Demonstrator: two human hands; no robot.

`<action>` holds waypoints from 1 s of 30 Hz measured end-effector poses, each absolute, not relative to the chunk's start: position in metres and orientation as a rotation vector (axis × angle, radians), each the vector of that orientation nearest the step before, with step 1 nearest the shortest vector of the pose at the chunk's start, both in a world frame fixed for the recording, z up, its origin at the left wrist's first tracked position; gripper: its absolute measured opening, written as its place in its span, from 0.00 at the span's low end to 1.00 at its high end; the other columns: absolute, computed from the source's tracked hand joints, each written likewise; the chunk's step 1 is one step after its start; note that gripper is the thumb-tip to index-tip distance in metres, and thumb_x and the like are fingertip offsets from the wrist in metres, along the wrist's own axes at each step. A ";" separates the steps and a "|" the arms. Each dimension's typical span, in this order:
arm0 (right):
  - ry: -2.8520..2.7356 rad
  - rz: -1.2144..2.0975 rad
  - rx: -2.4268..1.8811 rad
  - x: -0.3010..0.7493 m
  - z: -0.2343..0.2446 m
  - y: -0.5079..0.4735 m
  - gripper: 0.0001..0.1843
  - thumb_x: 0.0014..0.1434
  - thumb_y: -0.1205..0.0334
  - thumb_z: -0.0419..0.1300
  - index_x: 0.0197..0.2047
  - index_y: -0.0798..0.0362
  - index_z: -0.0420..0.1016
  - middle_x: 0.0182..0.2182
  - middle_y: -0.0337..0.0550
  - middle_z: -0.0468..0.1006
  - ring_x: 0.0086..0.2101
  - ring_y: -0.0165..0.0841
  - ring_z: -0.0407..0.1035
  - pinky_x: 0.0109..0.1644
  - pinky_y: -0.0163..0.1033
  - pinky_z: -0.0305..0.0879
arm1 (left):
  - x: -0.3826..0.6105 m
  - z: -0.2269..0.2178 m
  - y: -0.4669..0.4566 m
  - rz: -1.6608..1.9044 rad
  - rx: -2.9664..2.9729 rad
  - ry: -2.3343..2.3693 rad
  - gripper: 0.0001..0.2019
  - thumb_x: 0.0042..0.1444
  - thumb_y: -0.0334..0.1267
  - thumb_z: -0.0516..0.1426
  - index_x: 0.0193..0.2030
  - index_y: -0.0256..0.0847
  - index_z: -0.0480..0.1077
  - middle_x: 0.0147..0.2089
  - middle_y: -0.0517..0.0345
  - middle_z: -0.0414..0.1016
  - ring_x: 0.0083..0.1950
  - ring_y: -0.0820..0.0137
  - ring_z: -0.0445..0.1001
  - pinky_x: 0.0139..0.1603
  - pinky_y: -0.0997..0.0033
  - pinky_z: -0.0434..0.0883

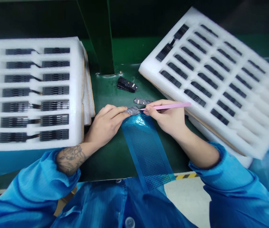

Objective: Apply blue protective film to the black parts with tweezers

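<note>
My left hand [108, 122] has its fingertips closed on a small dark circuit board [133, 110] at the middle of the green bench. Pink tweezers [172, 106] are pinched in my right hand [169, 117], their tip at the right end of that board. A second circuit board [140, 101] lies just behind it, near my right fingertips. Under and in front of the held board stretches a blue translucent sheet [146, 148] covered in rows of small dots. Farther back sits a small fanned stack of black boards [127, 85].
On the left a white foam tray [76, 95] holds rows of dark parts in slots. Another foam tray [148, 63], set at an angle on the right, has dark parts in many slots. A green post [101, 41] rises behind the bench [106, 164].
</note>
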State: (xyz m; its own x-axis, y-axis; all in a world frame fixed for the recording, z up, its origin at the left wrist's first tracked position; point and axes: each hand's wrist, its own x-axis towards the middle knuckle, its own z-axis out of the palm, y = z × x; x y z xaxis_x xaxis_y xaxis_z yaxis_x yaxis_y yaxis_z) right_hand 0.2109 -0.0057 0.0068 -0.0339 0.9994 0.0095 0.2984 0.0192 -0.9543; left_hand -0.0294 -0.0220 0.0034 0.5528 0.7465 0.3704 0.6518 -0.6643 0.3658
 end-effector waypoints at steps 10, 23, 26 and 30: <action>-1.638 0.793 -1.068 0.212 0.000 -0.008 0.08 0.67 0.61 0.62 0.47 0.48 0.80 0.38 0.43 0.87 0.37 0.36 0.82 0.44 0.46 0.80 | -0.030 0.003 -0.022 0.752 2.606 1.190 0.10 0.66 0.30 0.57 0.52 0.39 0.76 0.55 0.53 0.79 0.51 0.64 0.73 0.54 0.60 0.76; -2.249 -0.142 -1.085 0.229 0.022 -0.010 0.07 0.60 0.71 0.67 0.39 0.50 0.76 0.42 0.39 0.87 0.37 0.37 0.75 0.37 0.45 0.63 | -0.029 0.006 -0.023 0.711 2.469 1.292 0.07 0.67 0.31 0.56 0.50 0.35 0.70 0.51 0.50 0.78 0.52 0.63 0.73 0.54 0.60 0.75; -2.310 -0.294 -1.218 0.234 0.024 -0.010 0.04 0.62 0.68 0.66 0.37 0.50 0.76 0.40 0.37 0.87 0.35 0.37 0.73 0.35 0.45 0.59 | -0.030 0.006 -0.024 0.697 2.516 1.257 0.06 0.67 0.31 0.55 0.47 0.36 0.72 0.51 0.51 0.78 0.52 0.63 0.73 0.54 0.60 0.75; -2.372 -0.246 -1.278 0.234 0.020 -0.007 0.01 0.64 0.64 0.64 0.40 0.50 0.78 0.45 0.39 0.86 0.39 0.40 0.74 0.40 0.47 0.62 | -0.031 0.003 -0.024 0.619 2.605 1.263 0.09 0.67 0.31 0.54 0.46 0.42 0.77 0.54 0.51 0.76 0.52 0.61 0.71 0.51 0.58 0.74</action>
State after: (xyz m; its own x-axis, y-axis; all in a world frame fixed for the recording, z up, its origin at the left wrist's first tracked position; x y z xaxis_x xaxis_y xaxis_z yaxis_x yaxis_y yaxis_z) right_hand 0.2340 -0.0069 0.0198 -0.4810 0.7513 0.4519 0.8281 0.5586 -0.0473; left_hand -0.0315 -0.0235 0.0034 0.5523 0.7821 0.2885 0.7068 -0.6228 0.3354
